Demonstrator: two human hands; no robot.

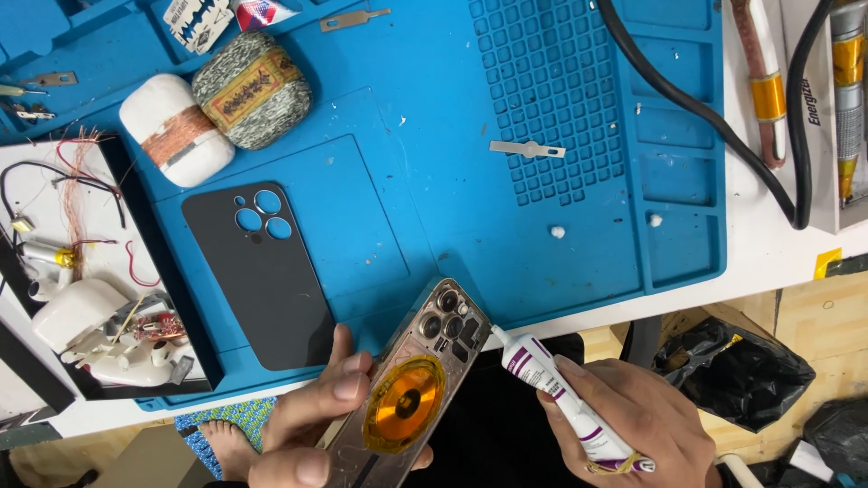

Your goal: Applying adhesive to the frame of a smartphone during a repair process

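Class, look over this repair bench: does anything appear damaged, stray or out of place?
Yes. Two white crumbs lie loose on the blue mat, and a small white device sits opened on the left, its wires and parts spilling out.

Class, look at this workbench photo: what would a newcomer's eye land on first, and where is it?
At the bottom centre, the left hand holds an opened phone with an orange coil. The right hand points a white glue tube at its upper edge. Behind them, a black back cover lies on the blue mat.
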